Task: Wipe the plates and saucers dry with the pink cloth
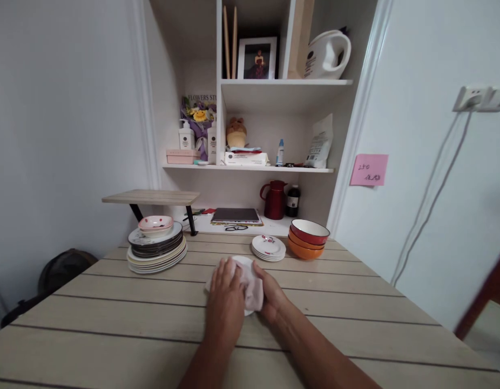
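A small white plate (pixel 242 261) is between my hands, low over the table's middle. My left hand (pixel 225 294) presses a pale pink cloth (pixel 253 292) onto the plate's face, its fingers lying together over the cloth. On the other side, my right hand (pixel 271 292) grips the plate's right rim, with the thumb along the edge and the other fingers partly hidden. The cloth covers much of the plate and bunches toward the right hand. Just beyond stands a short stack of small white plates (pixel 268 246) with a red flower pattern.
Stacked plates (pixel 156 254) topped by pink-dotted bowls (pixel 155 224) stand at the left, near a small raised wooden shelf (pixel 153 198). Red and orange bowls (pixel 308 240) are nested at the right. Behind the slatted table (pixel 153 319) are a laptop (pixel 236 214), glasses (pixel 236 228) and a red jug (pixel 274 201).
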Demonstrator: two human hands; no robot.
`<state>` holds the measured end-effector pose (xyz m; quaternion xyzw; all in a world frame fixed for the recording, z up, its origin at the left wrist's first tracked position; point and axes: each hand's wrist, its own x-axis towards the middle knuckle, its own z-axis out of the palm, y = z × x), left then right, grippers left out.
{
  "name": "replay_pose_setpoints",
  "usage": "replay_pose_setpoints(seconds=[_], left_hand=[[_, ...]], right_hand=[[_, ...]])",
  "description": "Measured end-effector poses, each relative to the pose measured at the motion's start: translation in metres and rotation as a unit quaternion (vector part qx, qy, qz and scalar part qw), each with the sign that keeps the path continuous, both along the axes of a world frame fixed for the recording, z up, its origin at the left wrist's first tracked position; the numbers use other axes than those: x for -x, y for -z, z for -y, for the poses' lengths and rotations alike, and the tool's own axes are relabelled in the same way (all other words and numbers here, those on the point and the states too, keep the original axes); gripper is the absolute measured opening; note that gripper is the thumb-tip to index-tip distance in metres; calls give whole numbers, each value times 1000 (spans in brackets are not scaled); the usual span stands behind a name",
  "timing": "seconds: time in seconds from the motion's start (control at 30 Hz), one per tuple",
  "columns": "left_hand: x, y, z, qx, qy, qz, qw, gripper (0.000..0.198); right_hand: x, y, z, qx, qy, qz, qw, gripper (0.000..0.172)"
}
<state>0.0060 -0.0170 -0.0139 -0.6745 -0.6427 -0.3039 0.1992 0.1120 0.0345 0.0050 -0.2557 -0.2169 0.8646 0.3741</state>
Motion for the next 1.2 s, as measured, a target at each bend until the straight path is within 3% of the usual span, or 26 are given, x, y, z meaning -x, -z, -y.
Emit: replay_pose_setpoints(seconds=[0.1, 0.2, 0.3, 0.43, 0.53, 0.8, 0.9, 0.97, 1.1, 1.2], left_hand=[[-9, 4, 1, -4, 63, -18, 998, 53], [-5, 3, 3, 32, 71, -9, 997, 52], [8, -2, 5, 61, 24, 28, 997, 45], [24, -6, 6, 52, -62, 76, 994, 42], [26, -4, 5, 35, -73, 81, 993, 41], [-7, 3, 8, 45, 95, 16, 994, 42], [-1, 3, 7, 48, 119, 23, 991, 42], [8, 1, 5, 47, 88, 43, 994, 41], [29, -4, 4, 73, -67, 124, 987, 39], [36, -4, 5, 116, -111, 175, 971, 39]], right_hand=[[1, -3, 5, 22, -83, -44, 995, 48], [4, -1, 8, 3, -87, -52, 995, 44], [10, 4, 8, -43, -33, -11, 998, 35], [15, 8, 10, -87, -2, 57, 995, 38], [14, 7, 10, -82, 17, 65, 994, 40], [4, 9, -6, -28, -51, -18, 998, 47], [5, 14, -10, -53, -18, 11, 998, 39], [7, 16, -9, -68, 19, 30, 997, 31], [9, 13, 3, -110, 77, 69, 988, 24], [11, 11, 10, -133, 98, 102, 981, 22]])
